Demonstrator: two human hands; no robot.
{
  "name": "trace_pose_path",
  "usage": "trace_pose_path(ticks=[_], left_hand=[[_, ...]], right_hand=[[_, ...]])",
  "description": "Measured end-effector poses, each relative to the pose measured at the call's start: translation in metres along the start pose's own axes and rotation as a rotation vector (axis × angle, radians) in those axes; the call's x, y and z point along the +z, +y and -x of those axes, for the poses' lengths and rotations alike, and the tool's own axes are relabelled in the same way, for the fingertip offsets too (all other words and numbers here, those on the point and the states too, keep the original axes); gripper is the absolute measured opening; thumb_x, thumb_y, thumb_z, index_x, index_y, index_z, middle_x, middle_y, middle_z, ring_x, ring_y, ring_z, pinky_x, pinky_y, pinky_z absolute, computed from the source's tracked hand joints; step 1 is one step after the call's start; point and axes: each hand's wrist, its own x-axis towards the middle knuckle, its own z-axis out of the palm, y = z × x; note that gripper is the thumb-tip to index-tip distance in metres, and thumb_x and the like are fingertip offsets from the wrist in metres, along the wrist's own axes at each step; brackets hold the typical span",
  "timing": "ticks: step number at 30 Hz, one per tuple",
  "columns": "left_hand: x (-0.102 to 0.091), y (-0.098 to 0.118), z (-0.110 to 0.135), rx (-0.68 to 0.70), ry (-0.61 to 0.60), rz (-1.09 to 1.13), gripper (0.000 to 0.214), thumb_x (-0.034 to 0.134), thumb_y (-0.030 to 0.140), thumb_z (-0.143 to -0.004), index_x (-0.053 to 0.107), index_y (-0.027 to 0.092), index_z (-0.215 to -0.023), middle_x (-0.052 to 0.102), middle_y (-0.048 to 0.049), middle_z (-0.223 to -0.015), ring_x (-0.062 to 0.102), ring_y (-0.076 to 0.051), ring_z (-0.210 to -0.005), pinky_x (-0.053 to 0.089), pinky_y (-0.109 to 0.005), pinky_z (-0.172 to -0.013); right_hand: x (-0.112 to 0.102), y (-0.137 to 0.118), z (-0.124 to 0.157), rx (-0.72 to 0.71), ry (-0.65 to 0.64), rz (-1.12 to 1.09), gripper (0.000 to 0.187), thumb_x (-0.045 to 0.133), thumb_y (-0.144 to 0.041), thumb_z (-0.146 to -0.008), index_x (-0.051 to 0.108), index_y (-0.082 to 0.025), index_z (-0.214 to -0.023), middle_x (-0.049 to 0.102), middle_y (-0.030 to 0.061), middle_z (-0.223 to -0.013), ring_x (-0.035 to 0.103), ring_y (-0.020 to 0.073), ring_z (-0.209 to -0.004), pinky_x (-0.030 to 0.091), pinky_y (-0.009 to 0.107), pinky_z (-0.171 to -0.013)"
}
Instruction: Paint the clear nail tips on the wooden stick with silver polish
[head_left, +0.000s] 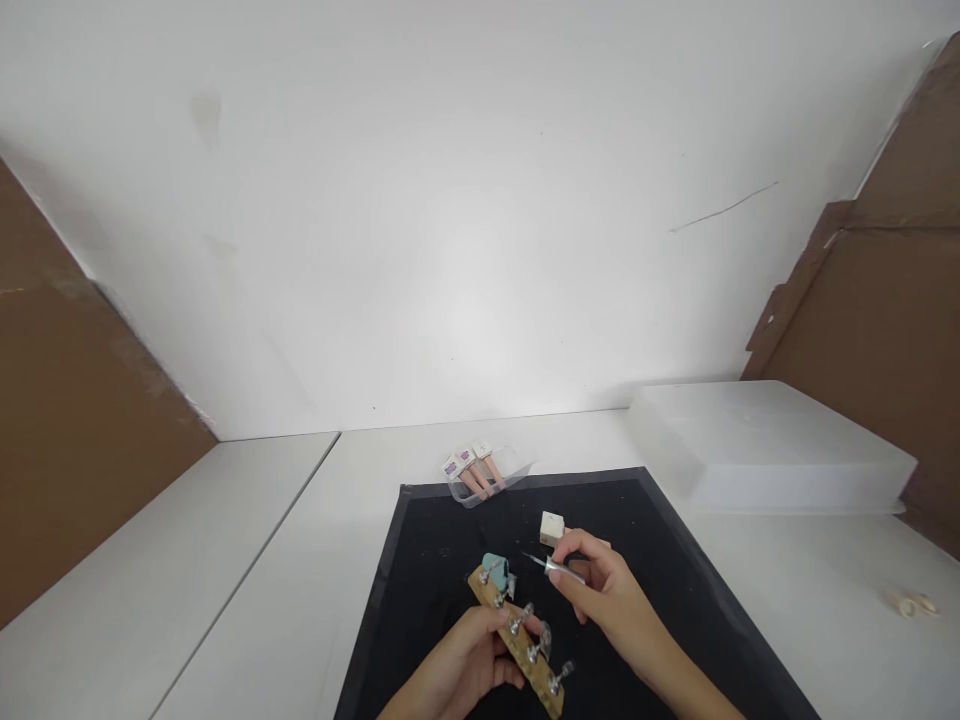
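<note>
Caution: pinches silver-handled brush in right hand and grips metal-studded wooden strip in left hand, slanted over black mat; risks stray brush contact with teal piece at strip's far end through unsteady wrist or loosened left grip.

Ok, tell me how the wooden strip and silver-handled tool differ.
The wooden strip is yellow-brown and bears metal fittings; the silver-handled tool ends in a thin tip. The strip looks larger than the tool. The strip is in the left hand, the tool in the right hand. Both are over the black mat.
</note>
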Motion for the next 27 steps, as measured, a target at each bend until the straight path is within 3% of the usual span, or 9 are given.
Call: trace_pose_path(ticks=[6,9,21,27], left_hand=[[0.0062,0.0038,0.0016,-0.007,0.099,-0.006,0.031,0.063,0.036,-0.070,0.065,0.008,-0.084,0.059,-0.0069,-0.075,0.054,-0.016,-0.074,0.041,-0.028,-0.069],[0.0064,0.0035,0.0007,-0.021,0.140,-0.009,0.037,0.065,0.038,-0.068,0.062,0.010,-0.092,0.058,-0.0039,-0.070,0.055,-0.014,-0.069,0.042,-0.028,-0.066],[0.0016,-0.0023,-0.0059,0.032,0.114,-0.054,0.066,0.065,0.047,-0.066,0.037,0.018,-0.119,0.061,-0.0016,-0.068,0.055,-0.011,-0.053,0.040,-0.023,-0.050],[0.0058,0.0027,-0.0011,0.000,0.072,-0.018,0.063,0.060,0.047,-0.071,0.035,0.024,-0.124,0.060,-0.0012,-0.076,0.058,-0.013,-0.065,0.042,-0.026,-0.063]], right_hand=[[-0.0014,0.0054,-0.0005,0.005,0.000,0.004,0.028,0.067,-0.043,-0.069,0.051,-0.019,-0.069,0.043,-0.0053,-0.060,0.036,0.0062,-0.042,0.031,0.016,-0.035],[-0.0014,0.0056,-0.0002,0.020,-0.002,0.002,0.027,0.067,-0.041,-0.068,0.051,-0.020,-0.069,0.043,-0.0055,-0.060,0.036,0.0062,-0.042,0.030,0.016,-0.035],[-0.0027,0.0062,-0.0013,0.013,-0.013,0.007,0.025,0.066,-0.040,-0.070,0.051,-0.020,-0.070,0.042,-0.0056,-0.060,0.034,0.0068,-0.043,0.030,0.017,-0.037],[-0.0016,0.0020,0.0000,0.011,0.011,0.012,0.028,0.068,-0.042,-0.067,0.052,-0.019,-0.068,0.041,-0.0062,-0.058,0.035,0.0065,-0.042,0.031,0.017,-0.036]])
